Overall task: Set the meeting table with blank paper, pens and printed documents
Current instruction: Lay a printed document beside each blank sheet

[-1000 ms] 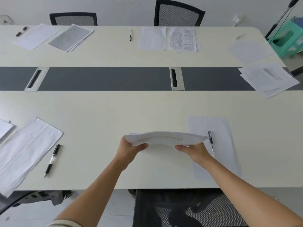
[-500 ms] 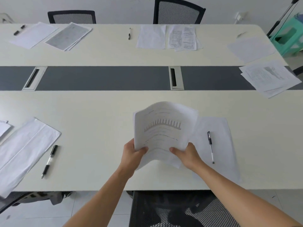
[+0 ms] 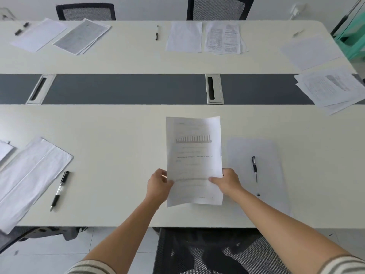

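At the near edge of the table (image 3: 118,135), the left hand (image 3: 158,184) and the right hand (image 3: 227,181) each pinch a lower side of the printed document (image 3: 194,155), thumbs on top and fingers curled beneath. Just to its right, a black pen (image 3: 254,169) lies on a blank sheet (image 3: 256,194). Toward the near left corner, a second pen (image 3: 59,189) lies beside folded white sheets (image 3: 33,175). Along the far edge lie a far pen (image 3: 157,32), plain paper (image 3: 184,36) and printed pages (image 3: 224,38).
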### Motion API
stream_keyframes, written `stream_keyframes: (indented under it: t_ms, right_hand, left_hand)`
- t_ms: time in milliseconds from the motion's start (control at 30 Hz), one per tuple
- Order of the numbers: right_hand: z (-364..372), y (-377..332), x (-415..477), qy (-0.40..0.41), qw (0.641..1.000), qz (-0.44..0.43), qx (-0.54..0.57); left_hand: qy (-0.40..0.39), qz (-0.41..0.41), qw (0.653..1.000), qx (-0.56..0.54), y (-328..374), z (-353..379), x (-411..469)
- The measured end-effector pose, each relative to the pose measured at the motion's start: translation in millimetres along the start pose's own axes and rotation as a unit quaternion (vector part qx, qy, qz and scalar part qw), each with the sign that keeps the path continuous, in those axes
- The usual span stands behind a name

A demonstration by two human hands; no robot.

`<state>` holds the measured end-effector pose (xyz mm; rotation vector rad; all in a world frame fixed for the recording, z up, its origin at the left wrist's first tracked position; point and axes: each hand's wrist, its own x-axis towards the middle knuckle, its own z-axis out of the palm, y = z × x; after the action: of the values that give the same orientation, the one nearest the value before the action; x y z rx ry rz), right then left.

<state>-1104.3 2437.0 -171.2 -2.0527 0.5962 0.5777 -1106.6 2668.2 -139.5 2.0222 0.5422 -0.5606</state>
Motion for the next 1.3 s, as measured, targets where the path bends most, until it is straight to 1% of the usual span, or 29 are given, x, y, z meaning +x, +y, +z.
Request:
stream_keyframes:
  t_ms: [33,100,133,200,267,367,400,433,500,567,667,967,1200,1300]
  right_hand:
    - [1.0,3.0,6.0,-0.005,0.999,0.015,-0.028]
    - [2.3,8.0,14.4,-0.016,0.996,0.041,-0.071]
    - [2.7,9.6,17.4,-0.020,0.994,0.048,-0.092]
    - [0.0,12.4,17.5,-0.019,0.990,0.047,-0.134]
    - [-12.5,16.6,9.7,0.029,0.982,0.013,-0.184]
    - [-44.7,38.3,-4.3,0.144,0.952,-0.053,-0.263]
    - [-55.3,50.9,-7.0,0.151,0.944,-0.060,-0.288]
    - [-64.1,63.2,-10.3,0.129,0.938,-0.056,-0.316]
    - [-73.0,85.8,-14.1,0.058,0.929,-0.025,-0.365]
    - [-74.1,98.4,-12.8,0.027,0.926,-0.010,-0.377]
    - [-72.0,97.8,-6.3,0.035,0.925,-0.027,-0.377]
    - [-71.4,96.4,-1.8,0.035,0.926,-0.026,-0.374]
    - [-72.0,95.7,-4.3,0.036,0.927,-0.021,-0.372]
    - [-72.9,93.4,-6.4,0.028,0.925,-0.022,-0.378]
  left_hand:
    - [0.016,-0.005,0.999,0.039,-4.1,2.2,1.6]
    - [0.030,0.025,0.988,0.146,-11.8,7.6,0.7]
    - [0.025,0.057,0.977,0.206,-15.1,10.8,-1.2]
    - [-0.003,0.126,0.941,0.315,-21.2,19.1,-5.1]
    - [-0.036,0.166,0.906,0.388,-25.8,27.7,-8.2]
    - [-0.067,0.192,0.866,0.457,-31.3,37.8,-8.7]
    - [-0.074,0.194,0.855,0.475,-33.4,40.1,-7.8]
    - [-0.082,0.192,0.848,0.488,-36.2,42.0,-6.6]
    - [-0.093,0.189,0.839,0.502,-40.6,44.2,-3.9]
    - [-0.096,0.193,0.837,0.503,-44.0,45.7,-0.9]
    - [-0.097,0.198,0.837,0.500,-46.5,47.2,0.8]
    - [-0.096,0.195,0.854,0.472,-50.4,49.7,-4.0]
    - [-0.090,0.193,0.854,0.474,-51.0,50.8,-3.9]
    - [-0.093,0.194,0.846,0.487,-49.5,49.1,-3.9]
